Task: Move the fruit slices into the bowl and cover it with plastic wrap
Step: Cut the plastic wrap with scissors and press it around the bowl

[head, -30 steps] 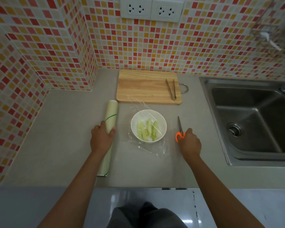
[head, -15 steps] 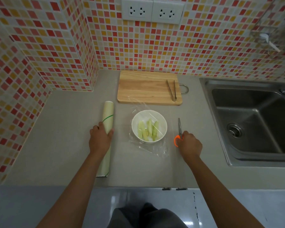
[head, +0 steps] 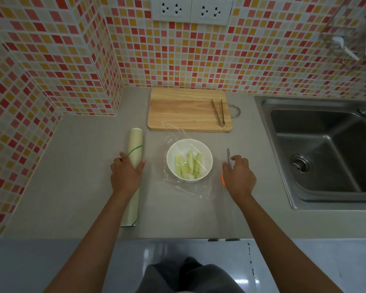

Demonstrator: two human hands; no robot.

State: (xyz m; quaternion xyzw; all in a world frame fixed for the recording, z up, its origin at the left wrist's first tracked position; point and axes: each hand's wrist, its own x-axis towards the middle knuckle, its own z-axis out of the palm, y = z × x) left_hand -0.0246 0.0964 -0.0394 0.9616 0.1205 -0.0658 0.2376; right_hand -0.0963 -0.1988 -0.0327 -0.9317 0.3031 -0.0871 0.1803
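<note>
My left hand grasps wrap roll, nine o'clock of bowl; right hand grips scissors, three o'clock.

The left hand grips a pale plastic wrap roll; right of it, a white round bowl of green fruit slices, then the right hand on orange-handled scissors

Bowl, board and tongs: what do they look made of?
Round white bowl: probably glazed ceramic, smooth and opaque, though it could be plastic. Rectangular light wooden cutting board: wood, with visible grain. Slim grey metal tongs lying on the board: dull grey metal, likely steel.
</note>
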